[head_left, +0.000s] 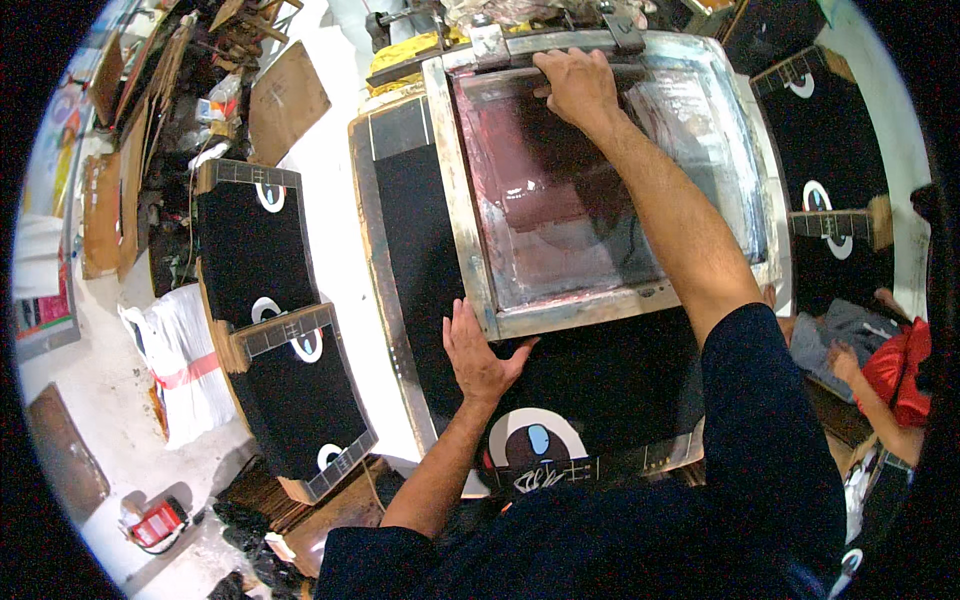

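A screen printing frame (470,230) with pale, paint-stained wooden edges lies over black fabric (620,380) on a board. Reddish and grey smears cover its mesh (540,230). My right hand (580,88) reaches to the far end of the mesh, fingers closed over a squeegee (500,86) that lies across it; part of the squeegee is hidden by the hand. At the frame's near left corner, my left hand (478,360) is spread, holding nothing, its fingertips and thumb beside the frame's edge. A printed cartoon eye (538,440) shows on the fabric nearer to me.
Metal hinge clamps (490,45) hold the frame's far edge. Left stand boards with black printed fabric (258,240); more boards (835,140) are at right. A person in red (895,375) is at the right edge. White bundles (180,360) and cardboard (288,100) lie left.
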The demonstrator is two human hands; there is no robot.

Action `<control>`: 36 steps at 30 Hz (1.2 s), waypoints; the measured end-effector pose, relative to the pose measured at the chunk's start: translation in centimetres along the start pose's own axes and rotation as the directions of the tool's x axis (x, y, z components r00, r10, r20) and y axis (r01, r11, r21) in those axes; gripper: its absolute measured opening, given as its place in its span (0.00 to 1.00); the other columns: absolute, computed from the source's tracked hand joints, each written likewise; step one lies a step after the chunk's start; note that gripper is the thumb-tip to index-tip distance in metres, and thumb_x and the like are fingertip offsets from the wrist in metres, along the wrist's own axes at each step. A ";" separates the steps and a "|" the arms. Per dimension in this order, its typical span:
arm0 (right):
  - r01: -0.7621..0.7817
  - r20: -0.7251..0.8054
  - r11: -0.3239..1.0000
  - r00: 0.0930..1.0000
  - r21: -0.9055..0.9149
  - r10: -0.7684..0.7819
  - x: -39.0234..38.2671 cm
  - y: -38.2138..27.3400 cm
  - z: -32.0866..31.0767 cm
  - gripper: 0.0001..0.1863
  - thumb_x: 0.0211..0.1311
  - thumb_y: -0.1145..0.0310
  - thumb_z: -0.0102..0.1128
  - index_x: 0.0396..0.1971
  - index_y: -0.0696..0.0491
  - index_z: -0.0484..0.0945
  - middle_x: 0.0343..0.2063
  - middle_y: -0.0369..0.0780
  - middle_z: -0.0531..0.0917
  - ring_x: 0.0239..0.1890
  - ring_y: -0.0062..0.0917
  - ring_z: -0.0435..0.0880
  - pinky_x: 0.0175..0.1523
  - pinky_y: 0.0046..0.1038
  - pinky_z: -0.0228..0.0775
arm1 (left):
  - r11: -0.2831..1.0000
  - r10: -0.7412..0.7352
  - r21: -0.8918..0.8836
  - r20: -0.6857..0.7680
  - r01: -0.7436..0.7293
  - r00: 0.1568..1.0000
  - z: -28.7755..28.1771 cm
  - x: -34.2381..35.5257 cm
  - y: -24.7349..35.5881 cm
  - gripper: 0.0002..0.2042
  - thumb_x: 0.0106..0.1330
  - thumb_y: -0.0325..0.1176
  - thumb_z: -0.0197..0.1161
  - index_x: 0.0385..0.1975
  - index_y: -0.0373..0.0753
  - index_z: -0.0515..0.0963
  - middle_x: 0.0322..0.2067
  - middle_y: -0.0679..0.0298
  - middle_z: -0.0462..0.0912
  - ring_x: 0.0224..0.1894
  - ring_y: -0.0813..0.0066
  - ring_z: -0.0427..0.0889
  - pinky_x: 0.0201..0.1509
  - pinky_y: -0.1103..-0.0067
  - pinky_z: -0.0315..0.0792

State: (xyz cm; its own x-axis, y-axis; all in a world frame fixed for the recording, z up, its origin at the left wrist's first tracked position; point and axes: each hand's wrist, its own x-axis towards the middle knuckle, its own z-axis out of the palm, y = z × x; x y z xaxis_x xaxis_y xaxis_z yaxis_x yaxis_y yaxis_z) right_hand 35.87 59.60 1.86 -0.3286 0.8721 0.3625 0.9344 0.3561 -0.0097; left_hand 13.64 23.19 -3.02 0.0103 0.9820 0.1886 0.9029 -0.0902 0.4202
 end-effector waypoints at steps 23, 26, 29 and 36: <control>-0.018 -0.086 0.992 0.996 0.127 0.029 -13.4 -3.5 -6.2 0.13 0.56 0.74 0.63 0.42 0.47 0.81 0.38 0.37 0.84 0.45 0.35 0.81 0.51 0.40 0.67 | 0.780 -0.299 -0.562 0.052 0.276 0.953 -1.1 0.8 1.8 0.58 0.50 0.42 0.85 0.76 0.30 0.52 0.64 0.44 0.76 0.66 0.49 0.77 0.81 0.50 0.44; 0.000 0.028 0.976 1.000 0.216 -0.006 -10.4 -2.0 -6.2 0.13 0.58 0.73 0.59 0.43 0.45 0.83 0.33 0.37 0.86 0.41 0.37 0.84 0.49 0.44 0.68 | 0.760 -0.352 -0.551 0.096 0.344 0.931 -1.7 0.8 2.3 0.56 0.50 0.35 0.84 0.77 0.32 0.52 0.61 0.45 0.79 0.64 0.52 0.79 0.81 0.53 0.46; 0.012 0.026 0.975 0.999 0.223 -0.018 -10.3 -1.8 -7.1 0.16 0.56 0.73 0.62 0.45 0.45 0.84 0.36 0.37 0.86 0.43 0.36 0.84 0.49 0.44 0.68 | 0.810 -0.316 -0.503 0.060 0.302 0.947 -1.5 1.5 2.4 0.54 0.51 0.30 0.82 0.77 0.32 0.52 0.63 0.44 0.78 0.65 0.56 0.78 0.77 0.60 0.54; 0.006 0.273 0.984 0.960 0.180 -0.056 -8.7 -0.7 -5.4 0.20 0.53 0.65 0.73 0.48 0.45 0.84 0.44 0.38 0.88 0.52 0.36 0.85 0.55 0.45 0.69 | 0.802 -0.333 -0.503 0.071 0.322 0.940 -1.5 1.5 2.4 0.54 0.52 0.31 0.81 0.77 0.30 0.51 0.61 0.41 0.78 0.65 0.53 0.78 0.82 0.57 0.45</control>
State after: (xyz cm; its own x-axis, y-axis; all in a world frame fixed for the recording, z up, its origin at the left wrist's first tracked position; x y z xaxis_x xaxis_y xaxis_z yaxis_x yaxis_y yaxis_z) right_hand 38.80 49.93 3.71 -0.4057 0.9091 0.0947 0.8921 0.4164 -0.1754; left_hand 15.17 24.18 -0.46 -0.2599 0.9653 -0.0257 0.5119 0.1604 0.8439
